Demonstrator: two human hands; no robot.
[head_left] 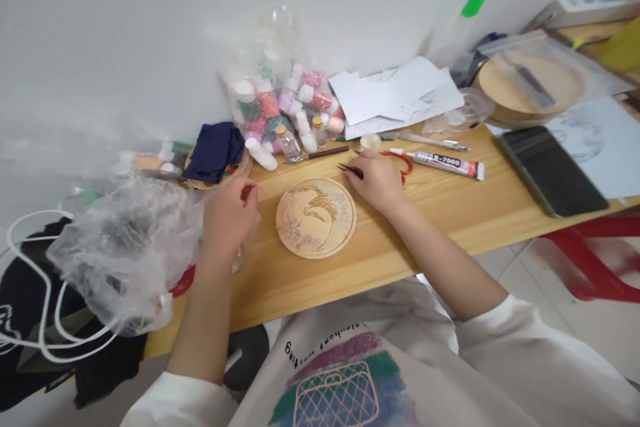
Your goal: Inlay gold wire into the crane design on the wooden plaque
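A round wooden disc (316, 217) with a carved bird-and-wave pattern lies on the wooden table (450, 213) in front of me. My right hand (379, 180) rests just right of the disc, fingers closed on dark tweezers (349, 170) whose tips point left over the disc's upper edge. My left hand (229, 213) sits left of the disc, fingers curled around a small clear thing that I cannot name, beside a crumpled clear plastic bag (120, 253).
Behind the disc: a clear bag of small bead bottles (280, 107), a dark blue cloth (214, 150), white papers (395, 97), red-handled scissors (405, 163), a B-7000 glue tube (450, 164). A phone (553, 170) and more wooden discs (530, 87) lie right. White cable (45, 320) lies left.
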